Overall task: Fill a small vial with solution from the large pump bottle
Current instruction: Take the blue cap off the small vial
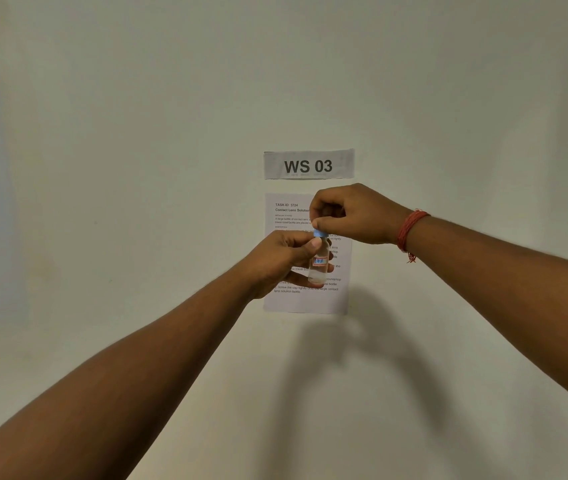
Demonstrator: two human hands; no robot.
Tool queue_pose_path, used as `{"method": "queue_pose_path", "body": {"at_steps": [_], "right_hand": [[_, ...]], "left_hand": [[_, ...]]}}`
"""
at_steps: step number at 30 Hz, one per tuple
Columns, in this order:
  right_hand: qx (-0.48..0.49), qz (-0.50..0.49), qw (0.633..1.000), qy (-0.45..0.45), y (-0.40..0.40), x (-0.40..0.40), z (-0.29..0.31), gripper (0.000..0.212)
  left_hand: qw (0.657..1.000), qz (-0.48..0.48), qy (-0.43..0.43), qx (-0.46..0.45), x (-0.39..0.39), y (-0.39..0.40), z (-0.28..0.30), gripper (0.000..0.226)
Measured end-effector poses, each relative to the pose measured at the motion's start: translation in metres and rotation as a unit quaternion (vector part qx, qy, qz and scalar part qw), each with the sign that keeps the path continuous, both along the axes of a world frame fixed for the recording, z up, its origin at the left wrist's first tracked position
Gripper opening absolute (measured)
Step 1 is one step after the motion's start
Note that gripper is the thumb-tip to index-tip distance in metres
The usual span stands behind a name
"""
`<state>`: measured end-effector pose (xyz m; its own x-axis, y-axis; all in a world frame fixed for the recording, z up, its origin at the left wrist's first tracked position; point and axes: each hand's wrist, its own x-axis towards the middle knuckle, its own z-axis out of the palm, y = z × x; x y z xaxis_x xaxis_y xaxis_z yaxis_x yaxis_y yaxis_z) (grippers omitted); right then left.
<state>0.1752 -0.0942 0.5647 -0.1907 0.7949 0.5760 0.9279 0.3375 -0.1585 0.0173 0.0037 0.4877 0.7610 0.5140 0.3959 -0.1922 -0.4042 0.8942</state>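
Forearms: both of our bare forearms reach in from the lower corners and meet ahead of us, the left from the lower left, the right from the right edge.
Surface: a pale surface runs under our arms, and the shadow of our hands falls on it below and a little right of them.
Wrist thread: a red thread band circles our right wrist, with a loose end hanging under it.
Left hand: our left hand is wrapped round the body of the small vial, thumb pressed high on its near side, fingers curled behind it.
Small vial: it stands upright in the air between our two hands, clear-walled, with a small red and blue label on its front; we cannot tell how much liquid is inside.
Cap: a blue cap sits at the top of the vial, just under our right hand.
Right hand: our right hand comes down from above, its thumb and fingertips pinching the blue cap, the other fingers curled in.
Instruction sheet: a printed sheet hangs on the wall directly behind our hands, partly covered by them.
Sign: a paper strip reading "WS 03" is stuck to the wall just above our right hand.
Wall: a plain pale wall fills everything beyond.
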Motion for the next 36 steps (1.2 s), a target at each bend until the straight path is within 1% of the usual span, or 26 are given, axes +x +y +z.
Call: {"method": "queue_pose_path", "body": {"at_steps": [7, 18, 24, 36], "right_hand": [[0.019, 0.001, 1.0, 0.013, 0.002, 0.0, -0.006, 0.011], [0.013, 0.013, 1.0, 0.022, -0.001, 0.0, -0.009, 0.02], [0.012, 0.014, 1.0, 0.024, -0.004, 0.0, -0.007, 0.02], [0.044, 0.018, 0.995, 0.084, -0.013, -0.003, -0.012, 0.024]], "left_hand": [[1.0, 0.001, 0.0, 0.002, 0.001, -0.001, 0.0, 0.023], [1.0, 0.007, 0.006, 0.0, 0.005, -0.003, 0.0, 0.026], [1.0, 0.0, 0.002, -0.001, 0.006, -0.003, 0.0, 0.027], [1.0, 0.007, 0.002, -0.003, 0.007, -0.007, 0.003, 0.026]]}}
